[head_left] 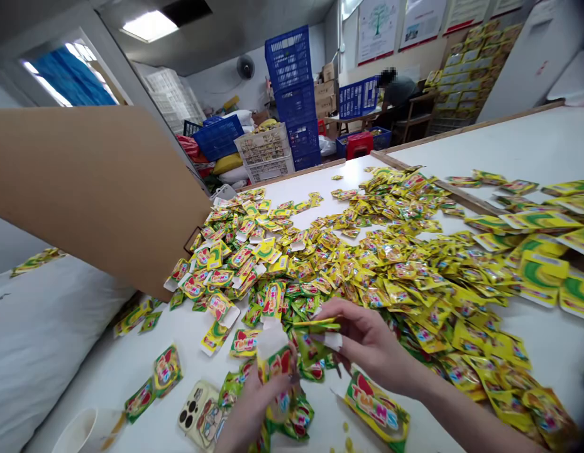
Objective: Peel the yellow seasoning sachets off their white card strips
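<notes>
My left hand (251, 406) is closed around a small upright printed box (278, 366), its white top flap raised. Just right of it, my right hand (369, 346) pinches a green and yellow sachet (309, 345) between thumb and fingers, close to the box's open end. Below my right hand lies a box marked "TWINS" (376, 409). Several green sachets (296, 418) lie under and beside my left hand. A phone in a patterned case (202, 415) is partly covered by my left forearm and some sachets.
A large heap of yellow sachets (400, 270) spreads across the white table, with small boxes (239, 258) piled left. Flat yellow boxes (541, 274) lie right. A cardboard sheet (98, 195), white sack (51, 333) and cup (87, 431) stand left. Blue crates (292, 94) and a seated person (399, 91) are behind.
</notes>
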`<state>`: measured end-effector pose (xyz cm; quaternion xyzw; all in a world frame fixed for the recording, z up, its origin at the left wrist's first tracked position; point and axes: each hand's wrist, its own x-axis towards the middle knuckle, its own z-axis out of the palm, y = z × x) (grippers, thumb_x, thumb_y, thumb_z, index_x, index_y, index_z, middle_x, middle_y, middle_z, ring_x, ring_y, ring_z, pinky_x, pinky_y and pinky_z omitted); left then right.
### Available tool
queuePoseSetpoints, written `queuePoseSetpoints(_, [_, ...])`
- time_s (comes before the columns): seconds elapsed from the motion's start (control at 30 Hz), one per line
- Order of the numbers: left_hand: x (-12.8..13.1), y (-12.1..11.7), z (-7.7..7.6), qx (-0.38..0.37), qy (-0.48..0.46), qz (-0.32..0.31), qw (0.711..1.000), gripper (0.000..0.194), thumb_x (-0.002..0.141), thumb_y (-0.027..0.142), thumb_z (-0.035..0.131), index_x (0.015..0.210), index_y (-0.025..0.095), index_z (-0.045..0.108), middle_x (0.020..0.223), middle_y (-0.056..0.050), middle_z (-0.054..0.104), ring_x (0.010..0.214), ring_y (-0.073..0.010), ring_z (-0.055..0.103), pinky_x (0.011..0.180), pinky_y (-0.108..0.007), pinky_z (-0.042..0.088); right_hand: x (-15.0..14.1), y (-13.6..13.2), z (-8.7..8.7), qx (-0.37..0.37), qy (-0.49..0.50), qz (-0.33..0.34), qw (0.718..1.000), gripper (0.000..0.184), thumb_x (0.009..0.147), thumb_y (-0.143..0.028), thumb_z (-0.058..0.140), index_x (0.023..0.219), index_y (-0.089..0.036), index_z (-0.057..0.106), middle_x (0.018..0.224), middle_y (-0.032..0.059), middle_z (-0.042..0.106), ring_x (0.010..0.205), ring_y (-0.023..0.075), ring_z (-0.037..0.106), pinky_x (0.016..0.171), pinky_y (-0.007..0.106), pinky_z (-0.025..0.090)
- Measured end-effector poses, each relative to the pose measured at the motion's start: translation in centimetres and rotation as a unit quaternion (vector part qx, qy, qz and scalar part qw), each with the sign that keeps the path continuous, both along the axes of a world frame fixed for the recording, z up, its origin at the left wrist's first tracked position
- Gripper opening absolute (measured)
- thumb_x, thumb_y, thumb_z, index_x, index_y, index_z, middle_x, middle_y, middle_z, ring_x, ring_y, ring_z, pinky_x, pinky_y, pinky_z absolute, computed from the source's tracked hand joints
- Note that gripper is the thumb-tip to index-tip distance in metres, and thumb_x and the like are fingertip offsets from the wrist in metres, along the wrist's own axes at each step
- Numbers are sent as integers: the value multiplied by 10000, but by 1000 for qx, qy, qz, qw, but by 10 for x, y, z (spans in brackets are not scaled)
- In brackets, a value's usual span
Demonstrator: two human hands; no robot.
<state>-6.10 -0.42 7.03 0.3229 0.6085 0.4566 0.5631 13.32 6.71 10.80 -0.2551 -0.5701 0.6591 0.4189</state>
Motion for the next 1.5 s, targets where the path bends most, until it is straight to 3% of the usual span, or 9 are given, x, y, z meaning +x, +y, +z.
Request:
queuePoseSetpoints(0.3, [31,0,9,50,67,-148,986,209,624,224,679,747,172,518,587,49,517,567,-109,483,574,-228,424,5,0,20,317,-225,102,916,385,727,35,437,1004,-183,592,939,47,555,865,140,530,776,250,430])
queuePoseSetpoints(0.43, [42,-1,-1,51,87,-208,973,230,639,152,640,841,179,532,659,41,535,610,-110,495,594,-221,428,16,-3,32,325,-321,181,871,396,684,45,430,922,-199,631,870,28,560,815,147,547,744,247,422])
queuePoseSetpoints(0.67, [44,-5,-8,36,19,-233,972,413,633,126,643,1013,177,487,713,39,539,662,-111,500,651,-224,426,29,-8,8,248,-270,90,926,306,689,19,473,859,-190,618,816,6,594,768,134,546,686,223,423])
queuePoseSetpoints(0.9, [66,-7,-11,51,-56,-297,952,580,626,132,651,1153,197,419,1086,-63,581,1018,-218,542,892,-312,408,39,-40,-2,213,-272,176,922,285,756,5,452,840,-183,649,890,22,647,837,130,593,757,213,437])
queuePoseSetpoints(1.03, [79,0,-13,58,-103,-324,939,838,624,193,693,1313,240,219,1260,-104,500,1097,-234,530,938,-353,401,74,-38,-7,241,-308,80,917,325,759,-15,421,884,-214,645,965,38,641,930,155,588,794,242,456])
queuePoseSetpoints(1.1, [74,8,-14,101,18,-275,956,736,682,244,667,1303,255,272,1318,-94,452,1177,-223,464,1002,-358,339,111,-23,-6,304,-357,-97,878,291,781,-59,403,869,-219,630,1019,65,626,982,190,577,813,290,462])
queuePoseSetpoints(1.2, [58,24,-21,149,257,-191,935,274,810,301,507,1069,211,499,1108,-94,580,1045,-223,535,923,-376,402,164,-1,2,346,-502,-414,677,234,823,-161,441,1010,-194,580,1131,125,587,942,255,594,757,367,470])
queuePoseSetpoints(1.27, [50,34,-28,146,351,-179,908,191,849,317,413,945,195,523,907,-81,605,837,-223,583,754,-375,470,174,4,4,372,-557,-479,567,288,835,-195,464,1112,-150,532,1136,156,586,911,267,602,733,375,473])
queuePoseSetpoints(1.5, [69,72,-51,278,429,-220,831,474,734,129,498,1203,195,473,1261,-90,502,1224,-269,360,1044,-481,231,72,-11,-73,540,-556,-111,622,410,769,-257,563,1166,-162,521,1204,111,570,1168,298,447,975,472,339])
